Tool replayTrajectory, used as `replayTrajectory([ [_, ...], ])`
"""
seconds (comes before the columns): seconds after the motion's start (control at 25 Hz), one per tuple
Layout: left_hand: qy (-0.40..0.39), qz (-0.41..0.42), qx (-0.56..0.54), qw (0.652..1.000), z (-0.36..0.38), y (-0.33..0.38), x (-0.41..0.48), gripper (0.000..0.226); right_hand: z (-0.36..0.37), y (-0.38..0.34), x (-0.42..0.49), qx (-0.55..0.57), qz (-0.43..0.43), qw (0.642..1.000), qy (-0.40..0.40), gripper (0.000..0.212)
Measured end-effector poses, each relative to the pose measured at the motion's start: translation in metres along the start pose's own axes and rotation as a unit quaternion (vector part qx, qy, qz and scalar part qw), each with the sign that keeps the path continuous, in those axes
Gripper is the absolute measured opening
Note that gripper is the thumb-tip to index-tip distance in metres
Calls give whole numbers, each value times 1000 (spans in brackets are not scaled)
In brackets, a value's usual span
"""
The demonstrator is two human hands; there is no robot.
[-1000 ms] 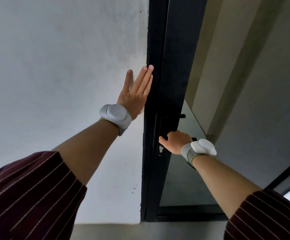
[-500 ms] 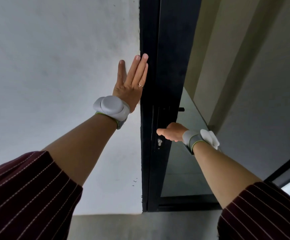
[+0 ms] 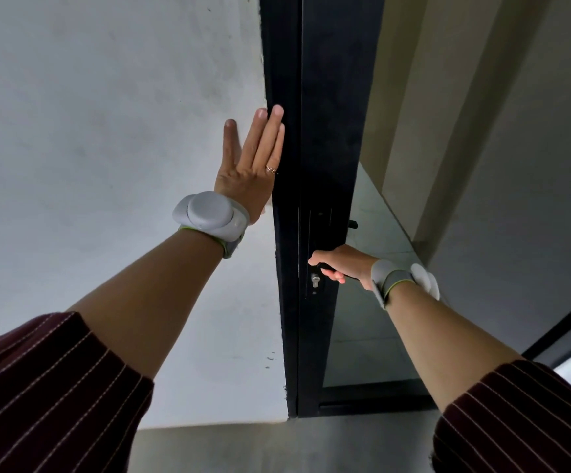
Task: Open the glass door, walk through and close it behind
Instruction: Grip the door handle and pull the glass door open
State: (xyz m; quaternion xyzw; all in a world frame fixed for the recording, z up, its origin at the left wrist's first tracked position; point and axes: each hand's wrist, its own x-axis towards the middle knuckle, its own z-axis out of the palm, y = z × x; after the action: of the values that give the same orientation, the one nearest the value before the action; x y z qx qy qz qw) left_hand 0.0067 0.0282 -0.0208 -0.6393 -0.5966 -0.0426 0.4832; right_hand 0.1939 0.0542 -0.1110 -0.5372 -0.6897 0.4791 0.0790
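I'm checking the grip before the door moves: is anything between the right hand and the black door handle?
Nothing visible. The right hand is already wrapped around the black door handle on the black-framed glass door, just above the silver lock cylinder. The left hand lies flat against the white wall beside the frame, away from the handle.

sleeves [image 3: 48, 380]: maroon, pale pinstripes | wristbands [image 3: 209, 215]: grey, green-edged | ring [image 3: 271, 169]: left hand [image 3: 248, 172]

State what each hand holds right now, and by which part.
The right hand grips the black door handle along its lever, just above the keyhole. The left hand holds nothing; it lies flat, fingers at the door frame.
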Motion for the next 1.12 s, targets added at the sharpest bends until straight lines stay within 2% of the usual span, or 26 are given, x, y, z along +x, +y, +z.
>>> replayTrajectory([
  [0.24, 34, 10, 76, 997, -4, -2, -4, 92, 1, 5, -2, 6, -5, 1000, -12, 47],
  [0.48, -10, 5, 35, 999, -5, -4, -7, 95, 5, 8, -15, 16, -15, 1000, -17, 44],
  [0.6, -6, 0, 48, 999, -10, -3, -13, 81, 7, 9, -20, 16, -21, 999, -26, 43],
  [0.76, -36, 14, -50, 998, -22, -7, -20, 82, 10, 12, -33, -10, -24, 999, -24, 45],
  [1.12, -110, 28, -115, 987, -42, -10, -49, 83, 18, 9, -79, -101, -5, 995, -22, 48],
])
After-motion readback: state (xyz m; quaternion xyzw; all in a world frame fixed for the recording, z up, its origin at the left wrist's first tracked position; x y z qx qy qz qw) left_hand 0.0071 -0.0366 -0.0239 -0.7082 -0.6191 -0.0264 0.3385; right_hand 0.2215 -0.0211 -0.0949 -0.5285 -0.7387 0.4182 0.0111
